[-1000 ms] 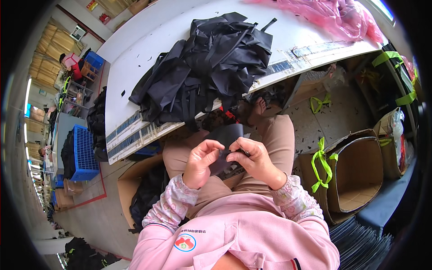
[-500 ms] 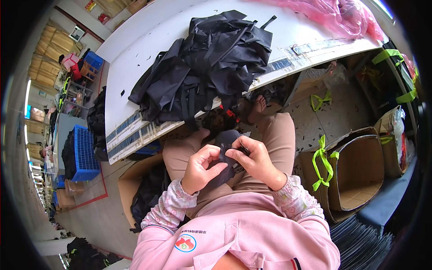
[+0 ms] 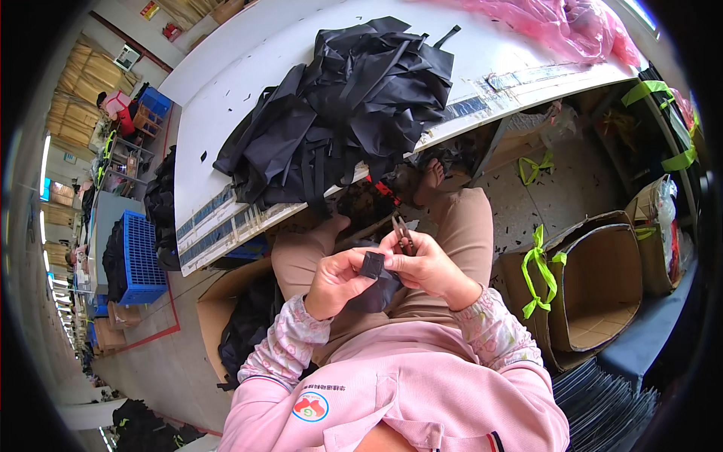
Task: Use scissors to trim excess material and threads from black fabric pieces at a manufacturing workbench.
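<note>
The left hand (image 3: 337, 280) pinches a small black fabric piece (image 3: 372, 265) between thumb and fingers, holding it over the lap, below the near edge of the white table (image 3: 226, 143). The right hand (image 3: 431, 265) grips small metal snips (image 3: 402, 233), fingers closed round the handles; the blades point up and away from the fabric piece, and whether they are parted is hard to tell at this size. To trim cleanly, the fabric is best kept taut and flat at the pinch, with the blade tips brought only to the loose edge and well clear of the left thumb. On the table lies a heap of black bags (image 3: 339, 113) with straps, and a pink plastic sheet (image 3: 572, 26) at its far right. Right of the table stands an open cardboard box (image 3: 595, 294) tied with green tape; left of it, a blue crate (image 3: 139, 252) on a grey floor.
</note>
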A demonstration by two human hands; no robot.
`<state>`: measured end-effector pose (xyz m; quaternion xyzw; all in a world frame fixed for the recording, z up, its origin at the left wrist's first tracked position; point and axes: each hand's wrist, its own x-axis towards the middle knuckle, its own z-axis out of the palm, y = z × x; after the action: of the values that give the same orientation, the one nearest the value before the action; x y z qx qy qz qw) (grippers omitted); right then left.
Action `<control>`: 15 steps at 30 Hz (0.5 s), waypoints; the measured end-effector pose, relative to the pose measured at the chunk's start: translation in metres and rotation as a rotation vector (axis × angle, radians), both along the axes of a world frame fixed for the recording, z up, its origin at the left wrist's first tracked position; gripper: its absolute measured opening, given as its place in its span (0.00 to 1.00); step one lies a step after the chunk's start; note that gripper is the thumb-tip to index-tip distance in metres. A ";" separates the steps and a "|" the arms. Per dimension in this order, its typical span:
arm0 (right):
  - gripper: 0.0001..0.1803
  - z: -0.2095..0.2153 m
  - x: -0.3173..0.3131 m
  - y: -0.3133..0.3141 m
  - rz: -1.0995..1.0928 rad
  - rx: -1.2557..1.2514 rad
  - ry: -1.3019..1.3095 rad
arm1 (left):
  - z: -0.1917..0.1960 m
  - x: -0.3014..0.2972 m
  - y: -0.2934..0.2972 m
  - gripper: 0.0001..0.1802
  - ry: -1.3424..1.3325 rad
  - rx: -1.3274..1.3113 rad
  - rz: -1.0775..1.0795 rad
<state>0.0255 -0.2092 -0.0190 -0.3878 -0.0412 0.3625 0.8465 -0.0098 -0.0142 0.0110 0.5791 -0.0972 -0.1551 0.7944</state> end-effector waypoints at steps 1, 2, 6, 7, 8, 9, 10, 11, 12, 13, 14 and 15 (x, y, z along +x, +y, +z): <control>0.09 -0.002 0.001 -0.002 0.056 -0.001 0.001 | -0.003 0.000 0.003 0.08 0.001 0.001 0.000; 0.09 -0.006 0.001 0.000 0.056 0.000 0.002 | -0.008 0.001 0.006 0.08 -0.026 0.014 -0.023; 0.12 -0.004 0.001 -0.006 -0.224 -0.589 -0.595 | -0.015 0.001 0.012 0.09 -0.040 0.093 -0.019; 0.13 -0.004 0.001 -0.011 -0.298 -0.666 -0.769 | -0.015 0.002 0.012 0.09 -0.039 0.092 -0.020; 0.15 -0.005 0.001 -0.014 -0.373 -0.740 -0.944 | -0.014 0.003 0.011 0.09 -0.039 0.110 -0.001; 0.17 -0.006 0.000 -0.015 -0.380 -0.687 -0.959 | -0.014 0.003 0.011 0.09 -0.039 0.127 0.018; 0.17 -0.003 -0.001 -0.018 -0.379 -0.689 -0.958 | -0.015 0.003 0.012 0.09 -0.038 0.126 0.018; 0.18 0.002 -0.002 -0.023 -0.227 -0.684 -0.895 | -0.015 0.003 0.013 0.09 -0.034 0.118 0.016; 0.19 0.007 -0.004 -0.026 -0.076 -0.677 -0.829 | -0.016 0.003 0.013 0.10 -0.029 0.111 0.014; 0.22 0.012 -0.006 -0.027 -0.023 -0.650 -0.754 | -0.017 0.003 0.013 0.10 -0.029 0.110 0.013; 0.22 0.014 -0.007 -0.028 -0.023 -0.651 -0.754 | -0.017 0.003 0.013 0.10 -0.025 0.114 0.003; 0.23 0.016 -0.006 -0.028 0.026 -0.623 -0.721 | -0.017 0.002 0.013 0.10 -0.020 0.119 -0.006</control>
<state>0.0191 -0.2376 -0.0027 -0.7238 -0.2263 0.2104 0.6170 -0.0075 -0.0008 -0.0060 0.6265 -0.0977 -0.1571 0.7572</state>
